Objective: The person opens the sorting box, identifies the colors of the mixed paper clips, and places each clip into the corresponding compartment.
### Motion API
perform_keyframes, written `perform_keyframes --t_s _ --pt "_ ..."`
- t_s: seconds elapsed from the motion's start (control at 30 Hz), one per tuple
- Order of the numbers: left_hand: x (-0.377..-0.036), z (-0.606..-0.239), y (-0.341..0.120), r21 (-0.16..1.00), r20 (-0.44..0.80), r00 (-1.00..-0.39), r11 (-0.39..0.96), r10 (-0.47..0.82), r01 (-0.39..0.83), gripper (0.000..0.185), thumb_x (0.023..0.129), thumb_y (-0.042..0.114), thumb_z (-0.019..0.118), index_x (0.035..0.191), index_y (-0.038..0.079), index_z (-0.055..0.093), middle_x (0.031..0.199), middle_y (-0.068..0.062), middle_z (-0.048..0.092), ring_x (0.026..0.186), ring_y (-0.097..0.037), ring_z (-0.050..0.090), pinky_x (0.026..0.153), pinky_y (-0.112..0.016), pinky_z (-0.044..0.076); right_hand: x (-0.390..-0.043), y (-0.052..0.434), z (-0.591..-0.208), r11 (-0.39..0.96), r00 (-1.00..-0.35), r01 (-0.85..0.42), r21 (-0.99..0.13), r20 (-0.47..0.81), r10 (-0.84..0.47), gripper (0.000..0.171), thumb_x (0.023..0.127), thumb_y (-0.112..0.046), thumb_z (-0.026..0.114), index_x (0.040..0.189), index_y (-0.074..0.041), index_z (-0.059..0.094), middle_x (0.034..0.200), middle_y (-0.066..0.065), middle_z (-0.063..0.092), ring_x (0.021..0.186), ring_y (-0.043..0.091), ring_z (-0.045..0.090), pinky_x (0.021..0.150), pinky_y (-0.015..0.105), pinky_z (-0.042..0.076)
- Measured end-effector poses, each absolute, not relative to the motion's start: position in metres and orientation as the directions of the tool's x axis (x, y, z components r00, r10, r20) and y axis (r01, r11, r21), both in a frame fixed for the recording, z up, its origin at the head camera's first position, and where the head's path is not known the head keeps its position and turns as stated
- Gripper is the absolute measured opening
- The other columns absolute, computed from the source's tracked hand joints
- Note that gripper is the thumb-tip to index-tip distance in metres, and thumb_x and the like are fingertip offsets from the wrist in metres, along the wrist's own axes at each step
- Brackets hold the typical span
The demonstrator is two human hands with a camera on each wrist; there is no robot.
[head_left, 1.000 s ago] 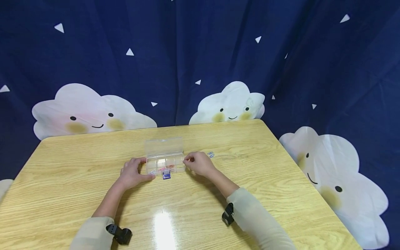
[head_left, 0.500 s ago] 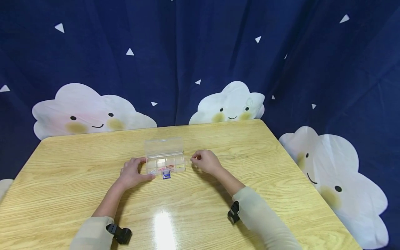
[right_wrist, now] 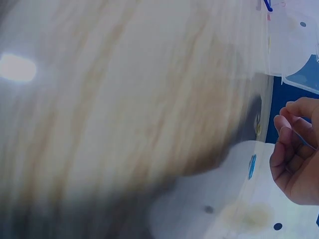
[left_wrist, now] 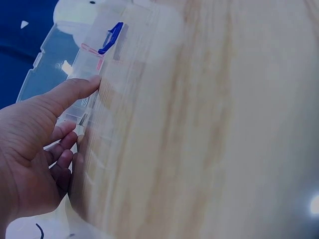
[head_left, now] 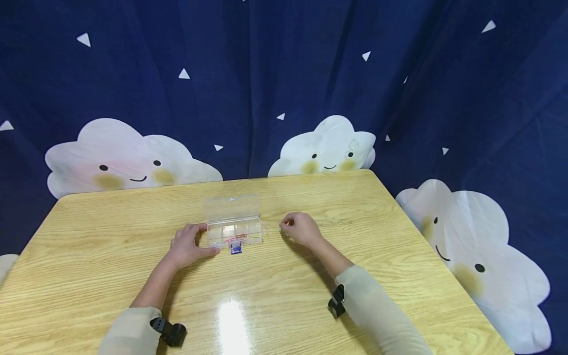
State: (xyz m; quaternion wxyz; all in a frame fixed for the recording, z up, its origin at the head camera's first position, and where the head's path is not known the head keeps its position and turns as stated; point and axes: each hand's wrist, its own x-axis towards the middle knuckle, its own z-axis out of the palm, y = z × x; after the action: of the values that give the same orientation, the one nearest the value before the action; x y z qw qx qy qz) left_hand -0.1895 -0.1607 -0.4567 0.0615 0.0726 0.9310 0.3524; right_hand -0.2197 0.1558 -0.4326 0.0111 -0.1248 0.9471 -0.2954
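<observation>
- Organizer box (head_left: 233,231) of clear plastic sits near the middle of the table, its lid (head_left: 231,207) thrown open and lying back at 12 o'clock from the compartments.
- Compartments run in a row; I can make out small pink and red bits in a few of them, too small to name from my head view, and my left wrist view shows a pink paper clip (left_wrist: 91,50) by the box wall.
- Blue clasp (head_left: 236,249) hangs off the box's front edge at 6 o'clock.
- My left hand (head_left: 188,245) rests at 9 o'clock of the box, thumb (left_wrist: 70,93) straight along the front wall and touching it, other fingers loosely bent against the end.
- My right hand (head_left: 300,229) lies at 3 o'clock of the box, apart from it, fingers curled in with the tips pinched together; whether something small is held there I cannot tell.
- Table (head_left: 111,266) is pale yellow wood grain with a glossy glare patch at 6 o'clock.
- Both my sleeves (head_left: 377,315) are beige, with black wrist straps (head_left: 168,331).
- Behind the table hangs a navy curtain (head_left: 266,74) printed with white triangles and smiling white clouds (head_left: 120,158).
</observation>
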Motion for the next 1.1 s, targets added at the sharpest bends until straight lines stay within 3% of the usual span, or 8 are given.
perform_keyframes --t_s 0.67,0.93,1.1 --pt "-0.191 -0.458 -0.161 0.658 -0.064 -0.982 0.748 0.178 0.092 0.083 0.072 0.045 0.077 0.134 0.003 0.043 0.133 -0.023 0.041 0.120 -0.043 0.030 0.093 -0.056 0.026 -0.222 0.176 -0.439 0.874 -0.991 -0.105 -0.475 -0.022 -0.132 0.017 0.088 -0.027 0.062 0.093 -0.015 0.072 0.086 -0.001 0.068 0.068 0.010 0.057 0.053 0.023 0.041" --pt "-0.190 -0.457 -0.161 0.656 -0.080 -0.981 0.750 0.175 0.081 0.084 0.072 0.047 0.076 0.136 0.003 0.042 0.135 -0.023 0.039 0.121 -0.042 0.030 0.094 -0.055 0.026 -0.219 0.173 -0.441 0.878 -0.989 -0.126 -0.463 -0.014 -0.149 0.014 0.086 -0.029 0.065 0.085 -0.017 0.071 0.082 -0.002 0.068 0.064 0.009 0.056 0.052 0.023 0.041" --pt "-0.190 -0.457 -0.160 0.652 -0.070 -0.982 0.753 0.176 0.088 0.084 0.072 0.046 0.076 0.136 0.003 0.042 0.134 -0.023 0.041 0.120 -0.042 0.031 0.093 -0.055 0.027 -0.219 0.171 -0.444 0.885 -0.988 -0.134 -0.445 -0.013 -0.156 0.018 0.085 -0.033 0.067 0.087 -0.015 0.071 0.080 -0.003 0.068 0.061 0.008 0.056 0.051 0.023 0.042"
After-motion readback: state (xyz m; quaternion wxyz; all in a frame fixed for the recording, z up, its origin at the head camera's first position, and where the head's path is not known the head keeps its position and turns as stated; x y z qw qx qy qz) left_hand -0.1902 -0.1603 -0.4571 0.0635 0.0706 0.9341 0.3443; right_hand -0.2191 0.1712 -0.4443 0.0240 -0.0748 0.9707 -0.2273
